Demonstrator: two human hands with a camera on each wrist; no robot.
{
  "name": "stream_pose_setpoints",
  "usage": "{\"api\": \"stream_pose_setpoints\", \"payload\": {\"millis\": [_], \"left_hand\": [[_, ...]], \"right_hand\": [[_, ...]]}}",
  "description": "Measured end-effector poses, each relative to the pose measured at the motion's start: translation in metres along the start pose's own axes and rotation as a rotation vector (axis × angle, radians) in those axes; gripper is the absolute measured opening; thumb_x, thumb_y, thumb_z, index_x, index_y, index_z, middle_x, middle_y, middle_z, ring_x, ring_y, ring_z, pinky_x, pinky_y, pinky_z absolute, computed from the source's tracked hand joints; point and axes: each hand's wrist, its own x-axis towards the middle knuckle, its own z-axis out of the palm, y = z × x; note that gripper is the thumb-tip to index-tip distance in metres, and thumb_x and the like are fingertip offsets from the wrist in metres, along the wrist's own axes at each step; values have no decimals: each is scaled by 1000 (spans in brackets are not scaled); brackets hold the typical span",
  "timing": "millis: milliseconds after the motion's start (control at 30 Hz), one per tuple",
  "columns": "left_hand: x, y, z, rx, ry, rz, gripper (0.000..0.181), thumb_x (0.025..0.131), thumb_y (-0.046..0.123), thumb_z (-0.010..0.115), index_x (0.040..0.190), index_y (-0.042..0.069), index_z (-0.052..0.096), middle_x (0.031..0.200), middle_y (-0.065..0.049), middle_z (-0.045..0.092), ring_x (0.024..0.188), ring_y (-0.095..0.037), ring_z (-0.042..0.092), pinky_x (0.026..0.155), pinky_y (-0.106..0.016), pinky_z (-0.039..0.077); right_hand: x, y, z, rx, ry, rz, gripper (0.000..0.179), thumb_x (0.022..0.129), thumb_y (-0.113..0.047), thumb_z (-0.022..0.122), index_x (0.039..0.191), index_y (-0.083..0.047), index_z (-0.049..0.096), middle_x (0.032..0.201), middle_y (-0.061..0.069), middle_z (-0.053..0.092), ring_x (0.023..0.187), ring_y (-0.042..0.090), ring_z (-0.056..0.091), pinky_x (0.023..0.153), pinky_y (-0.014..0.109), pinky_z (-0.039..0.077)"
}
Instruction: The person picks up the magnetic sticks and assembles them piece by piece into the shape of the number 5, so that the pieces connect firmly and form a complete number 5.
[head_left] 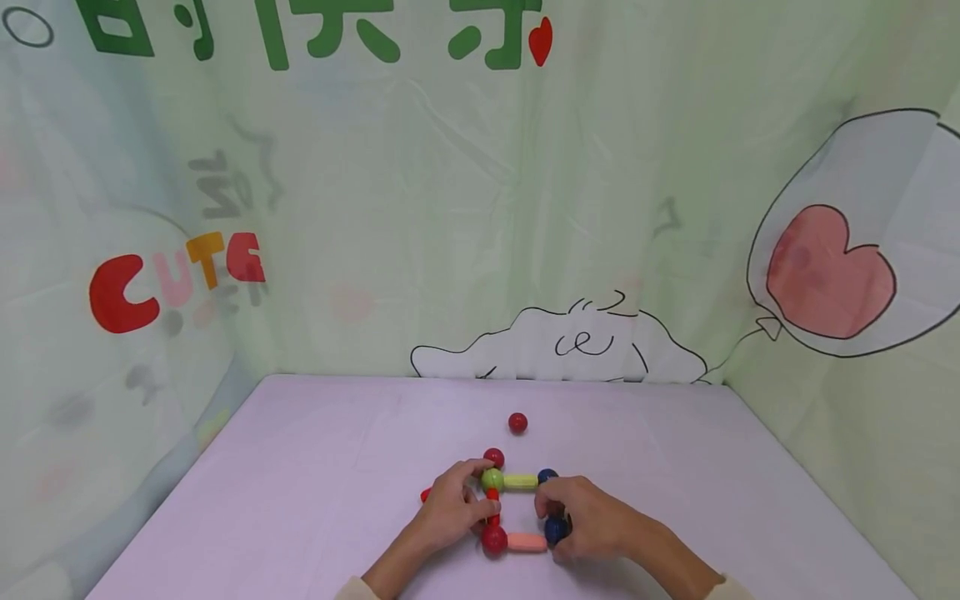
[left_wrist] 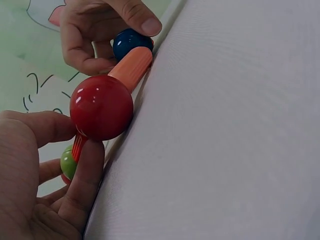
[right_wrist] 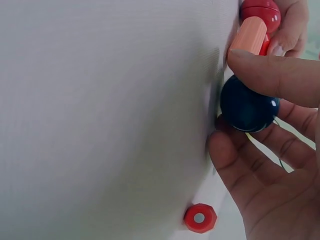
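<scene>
A four-sided frame of balls and short rods lies on the table. My left hand (head_left: 452,507) pinches its red rod (head_left: 492,506), which joins a large red ball (head_left: 494,540) to a green ball (head_left: 492,480). My right hand (head_left: 592,518) grips the near blue ball (head_left: 556,529) between thumb and fingers. An orange-pink rod (head_left: 527,542) runs from the large red ball to that blue ball. Along the far side, a yellow-green rod (head_left: 521,482) links the green ball to another blue ball (head_left: 547,476). My right fingers partly hide the side between the blue balls.
A red ball (head_left: 493,457) sits just behind the green ball, and another red ball (head_left: 517,423) lies apart farther back. Beside my left hand, a red piece (head_left: 425,494) is partly hidden. The right wrist view shows a red rod end (right_wrist: 200,218) with a silver disc.
</scene>
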Motion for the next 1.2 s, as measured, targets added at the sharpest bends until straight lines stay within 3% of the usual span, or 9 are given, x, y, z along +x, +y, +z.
{"api": "stream_pose_setpoints", "payload": {"millis": [300, 600, 967, 1200], "left_hand": [[-1, 1, 0, 13, 14, -13, 56, 88, 17, 77, 140, 14, 58, 126, -4, 57, 59, -15, 61, 54, -23, 50], [-2, -1, 0, -7, 23, -3, 55, 88, 17, 78, 139, 16, 58, 125, -4, 60, 59, -15, 62, 53, -23, 49], [-1, -3, 0, -4, 29, -19, 54, 88, 19, 78, 138, 16, 59, 124, -2, 59, 60, -14, 60, 54, -24, 50], [-1, -3, 1, -7, 33, -15, 55, 88, 19, 79, 139, 14, 59, 127, -5, 55, 60, -13, 59, 53, -22, 49]], "right_hand": [[-2, -1, 1, -15, 7, 4, 31, 78, -28, 89, 96, -25, 64, 91, -12, 59, 89, 14, 53, 82, 31, 50], [-2, -5, 7, -106, 28, 13, 20, 83, -31, 84, 91, -27, 66, 89, -15, 57, 93, 15, 50, 90, 43, 52], [0, -13, 12, -220, 39, -35, 13, 83, -28, 82, 90, -23, 73, 85, -15, 56, 80, 5, 50, 73, 24, 53], [-1, -12, 15, -178, 64, 3, 21, 82, -27, 82, 92, -20, 64, 83, -13, 54, 80, 7, 50, 71, 24, 49]]}}
